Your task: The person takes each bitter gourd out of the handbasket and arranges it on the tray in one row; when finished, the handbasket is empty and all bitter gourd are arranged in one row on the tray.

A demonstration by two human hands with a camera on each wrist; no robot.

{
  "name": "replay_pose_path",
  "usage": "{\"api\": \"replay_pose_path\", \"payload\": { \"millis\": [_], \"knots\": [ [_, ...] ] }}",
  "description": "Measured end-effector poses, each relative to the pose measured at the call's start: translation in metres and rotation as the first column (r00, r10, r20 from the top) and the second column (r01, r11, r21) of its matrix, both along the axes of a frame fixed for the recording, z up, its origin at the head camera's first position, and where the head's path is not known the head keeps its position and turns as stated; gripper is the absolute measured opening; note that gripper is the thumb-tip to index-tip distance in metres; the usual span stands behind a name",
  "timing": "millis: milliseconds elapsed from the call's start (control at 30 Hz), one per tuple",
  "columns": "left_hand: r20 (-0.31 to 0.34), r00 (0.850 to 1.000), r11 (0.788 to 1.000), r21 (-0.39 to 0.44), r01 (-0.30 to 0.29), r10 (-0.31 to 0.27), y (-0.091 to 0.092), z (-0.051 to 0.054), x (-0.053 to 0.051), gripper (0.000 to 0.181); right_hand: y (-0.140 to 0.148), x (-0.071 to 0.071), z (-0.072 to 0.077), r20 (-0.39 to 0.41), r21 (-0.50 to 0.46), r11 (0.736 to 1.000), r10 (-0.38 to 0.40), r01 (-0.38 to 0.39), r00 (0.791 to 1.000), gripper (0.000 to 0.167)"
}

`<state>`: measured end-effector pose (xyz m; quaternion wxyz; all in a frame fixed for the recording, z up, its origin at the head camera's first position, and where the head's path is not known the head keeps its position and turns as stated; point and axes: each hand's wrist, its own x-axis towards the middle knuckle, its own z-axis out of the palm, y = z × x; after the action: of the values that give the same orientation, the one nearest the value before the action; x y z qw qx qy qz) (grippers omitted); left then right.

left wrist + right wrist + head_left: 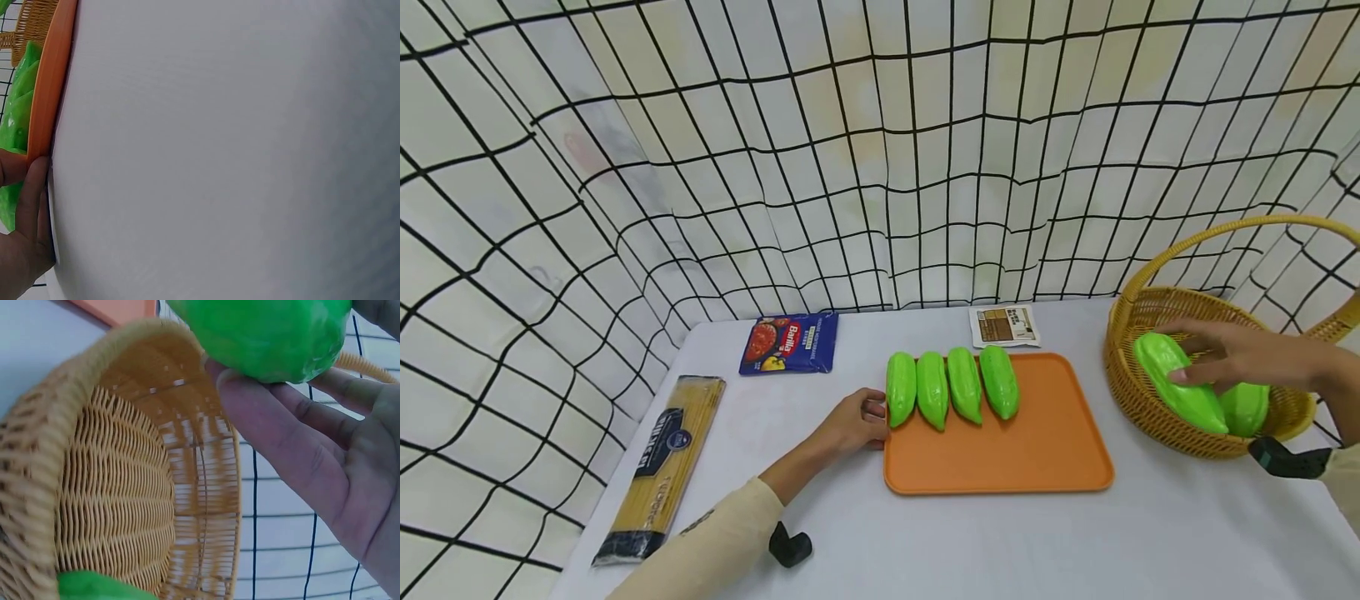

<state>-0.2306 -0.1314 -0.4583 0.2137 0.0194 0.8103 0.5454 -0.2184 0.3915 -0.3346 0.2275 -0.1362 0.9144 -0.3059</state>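
Note:
My right hand (1232,354) grips a glossy green, elongated fruit-like piece (1172,379) over the wicker basket (1138,421); the right wrist view shows the thumb and fingers around this piece (269,337). Another green piece (1246,408) lies inside the basket. At the left edge of an orange tray (1000,462), my left hand (853,425) pinches the rim, thumb over the top and fingers against the outer side in the left wrist view. A row of several similar green pieces (932,390) lies along the tray's upper left part, the leftmost beside my left fingers.
A blue Barilla pouch (790,343) lies at the back left. A long pack of spaghetti (662,467) rests along the left table edge. Behind the tray is a small white and brown sachet (1004,326). Black-grid netting (917,167) borders the table, and the basket's tall handle (1217,229) arches upward.

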Motion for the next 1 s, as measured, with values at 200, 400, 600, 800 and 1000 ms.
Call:
{"api": "replay_pose_path", "payload": {
  "millis": [200, 400, 600, 800, 1000],
  "knots": [
    [0.005, 1.000, 1.000, -0.008, -0.005, 0.005, -0.002, -0.001, -0.001, 0.066, -0.018, 0.002, 0.003, -0.061, -0.006, 0.999, 0.040, -0.041, 0.997, 0.074],
    [0.006, 1.000, 1.000, -0.020, 0.005, -0.005, -0.002, 0.000, 0.000, 0.067, -0.035, 0.002, -0.001, -0.016, -0.079, 0.995, 0.064, -0.065, 0.998, 0.070],
    [0.005, 1.000, 1.000, -0.011, -0.001, 0.002, 0.000, 0.000, -0.001, 0.067, -0.048, 0.002, -0.010, -0.091, -0.047, 0.994, 0.097, -0.101, 0.991, 0.072],
    [0.001, 1.000, 1.000, -0.016, 0.007, -0.007, -0.001, 0.000, 0.000, 0.067, -0.065, 0.001, -0.022, -0.088, -0.061, 0.994, 0.086, -0.092, 0.992, 0.070],
    [-0.004, 1.000, 1.000, -0.019, -0.002, 0.002, -0.001, 0.001, 0.001, 0.066, -0.082, -0.003, -0.031, -0.044, -0.098, 0.993, 0.055, -0.059, 0.998, 0.074]
  ]
}}
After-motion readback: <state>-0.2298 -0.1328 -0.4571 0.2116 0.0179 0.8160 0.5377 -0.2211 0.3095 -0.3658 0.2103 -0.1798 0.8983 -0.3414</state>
